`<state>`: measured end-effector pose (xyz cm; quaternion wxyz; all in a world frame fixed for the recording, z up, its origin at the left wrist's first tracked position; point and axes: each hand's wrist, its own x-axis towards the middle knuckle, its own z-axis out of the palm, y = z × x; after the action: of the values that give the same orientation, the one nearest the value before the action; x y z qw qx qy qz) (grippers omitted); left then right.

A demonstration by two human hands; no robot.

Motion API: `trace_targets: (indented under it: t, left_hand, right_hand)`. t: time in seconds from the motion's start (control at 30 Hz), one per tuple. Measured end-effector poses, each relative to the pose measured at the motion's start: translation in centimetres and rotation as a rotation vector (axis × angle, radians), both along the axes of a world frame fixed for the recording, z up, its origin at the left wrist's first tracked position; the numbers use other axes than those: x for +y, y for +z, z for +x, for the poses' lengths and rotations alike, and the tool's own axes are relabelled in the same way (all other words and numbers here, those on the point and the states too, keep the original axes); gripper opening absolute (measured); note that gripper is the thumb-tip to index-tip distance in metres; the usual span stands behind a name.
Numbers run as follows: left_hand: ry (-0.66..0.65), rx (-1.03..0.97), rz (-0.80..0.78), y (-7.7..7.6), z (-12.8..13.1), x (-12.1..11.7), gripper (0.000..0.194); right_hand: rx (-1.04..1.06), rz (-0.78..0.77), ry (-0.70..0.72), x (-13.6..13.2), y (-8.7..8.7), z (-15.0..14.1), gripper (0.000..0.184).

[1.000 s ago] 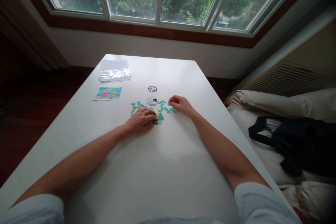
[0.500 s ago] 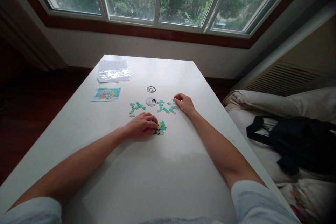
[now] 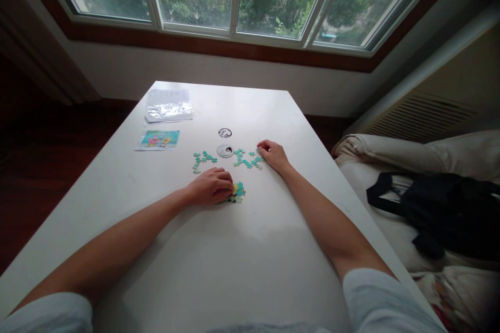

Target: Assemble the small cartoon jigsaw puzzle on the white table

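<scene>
My left hand (image 3: 212,186) lies with curled fingers over a joined section of jigsaw puzzle (image 3: 239,192), hiding its left part. Yellow, teal and pale green show on the uncovered part. Farther right, my right hand (image 3: 273,154) pinches a small jigsaw puzzle piece (image 3: 258,149) at the edge of a loose group of teal pieces (image 3: 246,164); the fingers partly hide it. Another group of teal and green pieces (image 3: 198,162) lies just beyond my left hand.
A round silvery disc (image 3: 223,151) and a smaller round black-and-white item (image 3: 224,133) lie beyond the pieces. At the left are a colourful picture sheet (image 3: 160,139) and a clear plastic bag (image 3: 169,106) on the white table (image 3: 242,270). Dark clothing (image 3: 449,213) rests on the sofa at right.
The joined puzzle section has shifted and turned slightly under my left hand, its right end now a little nearer me. My right hand has moved slightly left.
</scene>
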<state>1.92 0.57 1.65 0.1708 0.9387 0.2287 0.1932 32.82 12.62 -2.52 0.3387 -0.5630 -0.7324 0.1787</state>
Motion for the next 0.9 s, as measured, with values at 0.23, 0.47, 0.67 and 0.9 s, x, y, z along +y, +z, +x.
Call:
trace_targets:
  t: [0.23,0.47,0.67,0.9]
  left_hand:
    - [0.004,0.004,0.016,0.0,0.0,0.0,0.022]
    - [0.037,0.078,0.074,-0.1,-0.3,0.0,0.022]
    - [0.360,0.019,0.206,-0.8,-1.8,1.5,0.023]
    - [0.841,-0.081,0.124,-2.5,-5.9,5.6,0.021]
  right_hand:
    - [0.010,0.019,0.056,-0.3,0.2,-0.5,0.024]
    - [0.037,0.053,0.360,-2.7,1.7,-3.3,0.022]
    - [0.002,0.014,0.659,-4.3,2.2,-5.1,0.010]
    - [-0.074,0.059,0.705,-4.3,2.0,-5.4,0.013]
